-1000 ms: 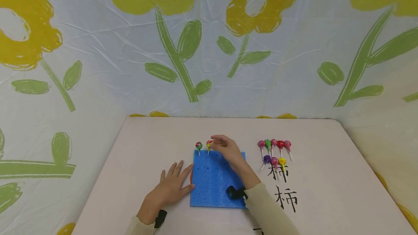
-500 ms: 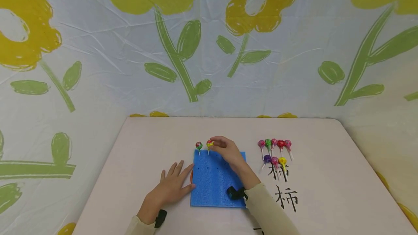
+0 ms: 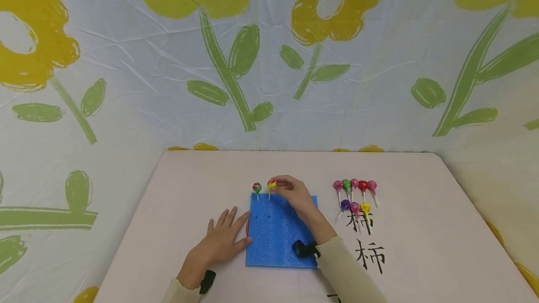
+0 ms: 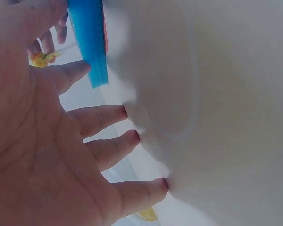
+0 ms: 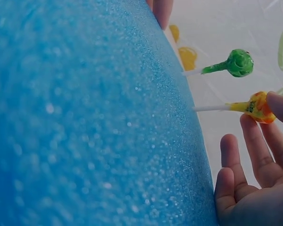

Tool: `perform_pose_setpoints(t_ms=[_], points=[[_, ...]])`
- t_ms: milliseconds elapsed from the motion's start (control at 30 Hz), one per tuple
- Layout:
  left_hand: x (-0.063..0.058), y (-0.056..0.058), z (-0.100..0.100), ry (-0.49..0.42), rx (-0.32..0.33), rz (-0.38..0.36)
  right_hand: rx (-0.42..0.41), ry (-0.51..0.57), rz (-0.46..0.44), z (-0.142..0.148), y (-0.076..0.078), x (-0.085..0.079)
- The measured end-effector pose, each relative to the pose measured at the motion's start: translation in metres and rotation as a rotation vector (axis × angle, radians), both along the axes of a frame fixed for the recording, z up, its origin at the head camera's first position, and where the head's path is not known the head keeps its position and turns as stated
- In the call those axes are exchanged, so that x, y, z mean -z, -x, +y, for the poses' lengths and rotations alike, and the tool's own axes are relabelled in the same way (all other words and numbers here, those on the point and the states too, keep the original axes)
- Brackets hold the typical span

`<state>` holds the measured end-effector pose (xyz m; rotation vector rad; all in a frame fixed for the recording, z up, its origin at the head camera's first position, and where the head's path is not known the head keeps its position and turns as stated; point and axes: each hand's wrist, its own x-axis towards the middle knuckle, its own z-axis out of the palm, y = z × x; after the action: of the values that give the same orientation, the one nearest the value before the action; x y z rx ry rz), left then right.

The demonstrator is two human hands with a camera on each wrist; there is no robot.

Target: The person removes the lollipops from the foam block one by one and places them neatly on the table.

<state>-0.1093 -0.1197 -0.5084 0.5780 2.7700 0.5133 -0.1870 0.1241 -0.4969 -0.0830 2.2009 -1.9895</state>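
My right hand point(image 3: 296, 198) pinches the wrapped head of a yellow lollipop point(image 5: 258, 108) between thumb and fingertips. The lollipop's white stick point(image 5: 212, 108) stands in the blue foam board point(image 3: 273, 242), near its far edge. Just left of it a green lollipop point(image 3: 257, 187) is upright in the same board, untouched. My left hand point(image 3: 221, 244) lies with fingers spread at the board's left side. In the left wrist view its index fingertip point(image 4: 82, 68) meets the board's edge, while the other fingertips press on the tabletop.
Several lollipops point(image 3: 353, 184) in pink, green, red, purple and yellow wrappers lie in two rows right of the board. Black written characters point(image 3: 369, 256) mark the pale table point(image 3: 421, 228). Small holes dot the board. A flowered cloth point(image 3: 366, 120) hangs behind the table.
The right thumb and fingertips have drawn closer around the yellow lollipop's head, which has shifted very slightly right. The left hand and the board keep their places.
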Motion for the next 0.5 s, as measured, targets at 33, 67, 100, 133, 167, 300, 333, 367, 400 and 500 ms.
perform_pose_setpoints(t_ms=[33,67,100,133,167,300,333,367,400,500], points=[[0.0,0.0,0.0,-0.002,0.001,0.001,-0.005,0.008,-0.004,0.0,-0.002,-0.005],[0.0,0.0,0.0,-0.003,0.002,0.002,-0.013,0.016,-0.003,0.0,-0.003,-0.01],[0.0,0.0,0.0,-0.004,0.002,0.002,-0.021,0.018,-0.002,0.0,-0.005,-0.014],[0.0,0.0,0.0,-0.001,0.002,0.003,-0.028,0.025,-0.002,0.0,-0.007,-0.02],[0.0,0.0,0.0,-0.003,0.003,0.004,-0.033,0.032,-0.007,0.0,-0.009,-0.025],[0.001,0.0,-0.001,-0.001,0.003,-0.002,-0.013,0.018,0.02,0.001,-0.015,-0.033],[0.001,0.0,-0.001,0.003,0.003,-0.004,-0.009,0.019,0.027,0.002,-0.017,-0.036],[0.001,0.0,-0.001,0.006,0.003,-0.005,-0.006,0.017,0.037,0.003,-0.018,-0.039],[0.001,0.0,-0.001,0.007,0.003,-0.007,-0.005,0.016,0.05,0.005,-0.02,-0.042],[0.001,0.0,0.0,0.011,-0.001,-0.007,-0.013,0.026,0.079,0.014,-0.024,-0.05]])
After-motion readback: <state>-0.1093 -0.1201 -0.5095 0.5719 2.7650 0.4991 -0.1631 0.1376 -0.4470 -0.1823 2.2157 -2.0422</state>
